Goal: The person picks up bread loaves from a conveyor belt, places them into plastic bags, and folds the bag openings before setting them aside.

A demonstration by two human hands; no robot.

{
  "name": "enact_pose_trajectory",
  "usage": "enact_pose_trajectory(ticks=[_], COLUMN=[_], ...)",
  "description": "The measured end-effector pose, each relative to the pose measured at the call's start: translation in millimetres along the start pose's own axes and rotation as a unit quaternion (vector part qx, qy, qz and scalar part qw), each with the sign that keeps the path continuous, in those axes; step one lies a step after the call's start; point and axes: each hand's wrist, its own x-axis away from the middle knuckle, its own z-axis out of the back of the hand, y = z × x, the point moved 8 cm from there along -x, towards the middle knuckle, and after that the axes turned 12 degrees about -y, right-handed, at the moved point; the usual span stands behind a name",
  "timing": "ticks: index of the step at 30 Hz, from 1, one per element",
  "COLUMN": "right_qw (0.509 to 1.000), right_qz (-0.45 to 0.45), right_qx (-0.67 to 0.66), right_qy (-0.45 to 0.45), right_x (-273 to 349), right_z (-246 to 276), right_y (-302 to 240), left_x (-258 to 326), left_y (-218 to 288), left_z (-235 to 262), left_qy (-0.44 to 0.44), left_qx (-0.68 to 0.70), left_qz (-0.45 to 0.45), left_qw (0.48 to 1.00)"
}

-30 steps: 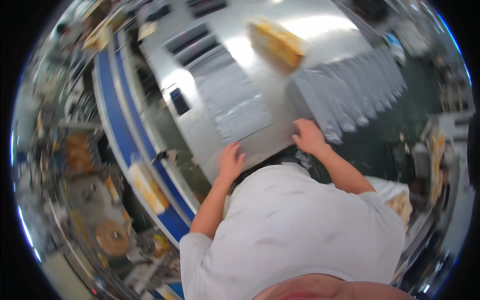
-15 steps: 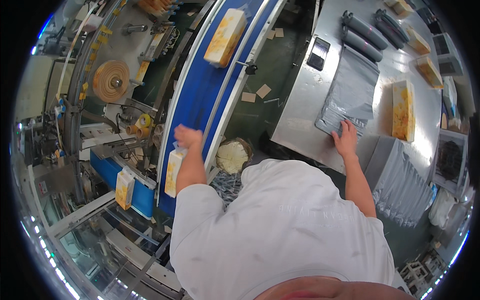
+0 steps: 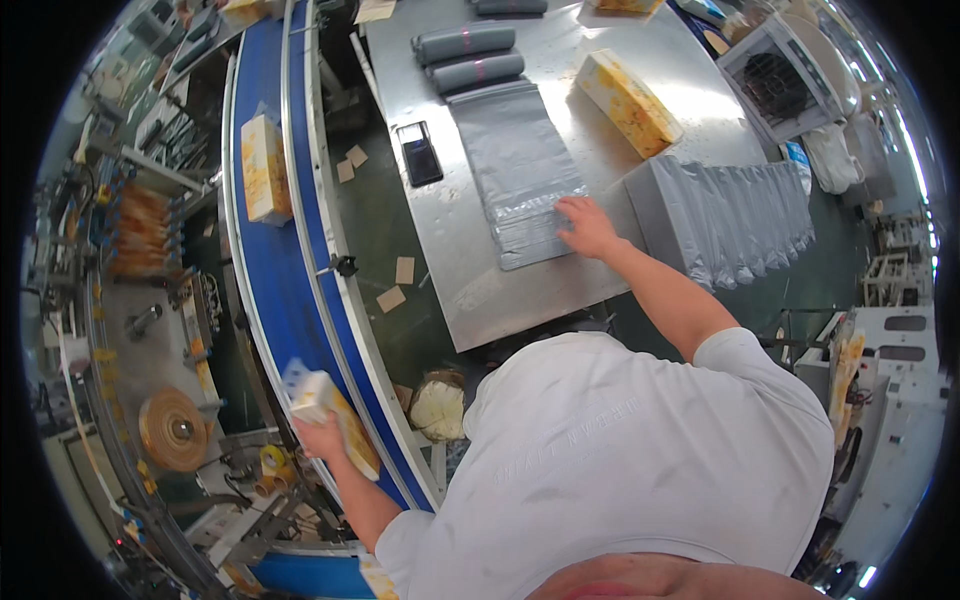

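Note:
At the near end of the blue conveyor, my left hand (image 3: pixel 320 437) curls round the side of a long white-and-yellow film-wrapped pack (image 3: pixel 345 425). Loose clear film sticks up at the pack's far end. My right hand (image 3: pixel 588 226) rests on the right edge of a flat stack of grey plastic bags (image 3: pixel 520 160) lying on the metal table, its fingers bent but apart. Another pack (image 3: pixel 264 170) lies farther up the conveyor belt (image 3: pixel 305 320).
On the metal table (image 3: pixel 460 300) are a phone (image 3: pixel 419 154), grey rolls (image 3: pixel 465 58) and a white-and-yellow pack (image 3: pixel 630 105). Grey bags (image 3: pixel 730 220) hang fanned out at its right side. A bag-lined bin (image 3: pixel 438 408) stands between conveyor and table.
My view has turned to the right. My left hand, raised over the conveyor before, is now on the near pack, which sits tilted. My right hand stays at the grey bags.

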Motion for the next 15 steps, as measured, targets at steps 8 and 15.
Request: enact_pose_trajectory(ticks=[8,15], right_qw=[0.998,0.916], right_qz=[-0.019,-0.022], right_qx=[0.054,-0.397], right_qy=[-0.033,0.058], right_x=[9.8,25.4], right_z=[-10.7,12.8], right_y=[9.1,3.2], left_x=[58.2,221.5], left_y=[304.6,532.4], left_z=[184.1,-28.1], left_qy=[0.012,-0.391], left_qx=[0.346,0.462], left_qz=[-0.414,-0.380], left_qw=[0.842,0.700])
